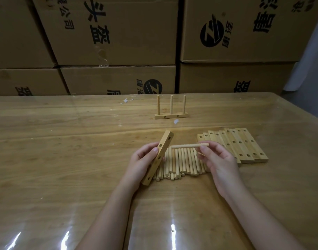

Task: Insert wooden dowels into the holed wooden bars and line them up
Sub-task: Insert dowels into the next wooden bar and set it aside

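My left hand (142, 162) grips a holed wooden bar (165, 143), tilted up on its edge with its holes facing right. My right hand (217, 159) pinches a single wooden dowel (187, 146), held level with its free end pointing at the bar, a short gap between them. Beneath both hands lies a pile of loose dowels (181, 163). To the right is a batch of flat holed bars (241, 143). Farther back stands a finished bar with three upright dowels (171, 112).
The wooden table (64, 141) is covered with a glossy clear sheet. Stacked cardboard boxes (118, 42) form a wall right behind the table's far edge. The table's right edge runs diagonally at the far right.
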Motion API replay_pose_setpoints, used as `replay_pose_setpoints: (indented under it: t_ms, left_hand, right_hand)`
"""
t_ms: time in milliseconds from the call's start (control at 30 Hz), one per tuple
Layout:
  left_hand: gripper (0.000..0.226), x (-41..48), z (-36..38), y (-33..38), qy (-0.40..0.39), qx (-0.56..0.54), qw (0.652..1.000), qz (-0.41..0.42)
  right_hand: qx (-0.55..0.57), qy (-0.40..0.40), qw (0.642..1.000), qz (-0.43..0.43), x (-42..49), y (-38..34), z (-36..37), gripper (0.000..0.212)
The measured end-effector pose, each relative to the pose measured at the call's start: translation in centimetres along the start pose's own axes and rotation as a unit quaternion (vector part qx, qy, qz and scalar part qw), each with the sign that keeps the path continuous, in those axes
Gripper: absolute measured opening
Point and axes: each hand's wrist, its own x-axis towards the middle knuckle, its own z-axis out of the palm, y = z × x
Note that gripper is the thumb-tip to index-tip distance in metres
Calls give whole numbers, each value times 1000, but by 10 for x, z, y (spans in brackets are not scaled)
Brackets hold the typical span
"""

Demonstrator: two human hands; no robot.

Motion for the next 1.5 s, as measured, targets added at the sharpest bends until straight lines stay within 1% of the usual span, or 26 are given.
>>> replay_pose_setpoints:
  t_ms: [100,233,300,367,433,500,567,633,667,700,767,800,833,867,900,967,1100,1367,1500]
  left_hand:
    - [21,0,0,0,-3,1,1000,2]
    - [22,0,-1,-2,11,-7,1000,9]
    - [22,0,-1,-3,22,-9,1000,17]
    - [22,0,-1,-3,31,-13,999,24]
    - [22,-1,0,-3,37,-16,999,28]
    - [21,-1,0,-2,49,-28,998,33]
    - [20,-2,0,0,60,-34,997,44]
    - [21,-2,3,1,62,-24,996,56]
    - [21,-3,5,2,60,-18,996,59]
    - [22,-3,8,2,56,-16,997,60]
    - [24,-5,15,3,41,-18,997,56]
    - [24,-7,19,3,32,-15,998,57]
    - [23,-8,23,2,23,-10,998,58]
    - [23,-9,27,0,15,-6,998,60]
    - [22,-11,31,-2,10,-4,998,59]
    - [23,-12,36,-6,8,-1,998,54]
    - [25,-12,39,-9,-1,21,998,65]
    - [32,-12,37,-6,-8,24,997,68]
    - [22,-13,38,-4,-13,7,998,65]
  right_hand:
    - [42,-17,999,-17,0,-2,0,24]
    - [37,-22,999,-30,-2,-2,1,25]
    - [-5,-31,998,-49,-3,-2,2,23]
    - [-71,-35,994,-73,-3,1,1,20]
    - [-113,-33,990,-76,-1,5,2,33]
    - [-128,-47,988,-71,-1,7,4,40]
    - [-133,-73,985,-84,-2,9,5,39]
    - [-187,-72,972,-120,-4,9,6,30]
    - [-238,-55,958,-150,-5,9,5,24]
    - [-300,-35,934,-190,-6,9,5,19]
    - [-424,1,856,-298,-9,7,4,18]
    - [-462,10,816,-348,-9,6,4,19]
    - [-482,15,786,-388,-10,4,3,19]
    - [-489,17,766,-416,-10,3,3,19]
    - [-488,17,756,-436,-10,1,2,18]
    - [-478,5,754,-451,-9,1,1,15]
    - [-443,-20,779,-444,-9,5,3,16]
    - [-455,-7,776,-438,-7,3,1,18]
    - [-464,-14,772,-434,-6,2,-1,18]
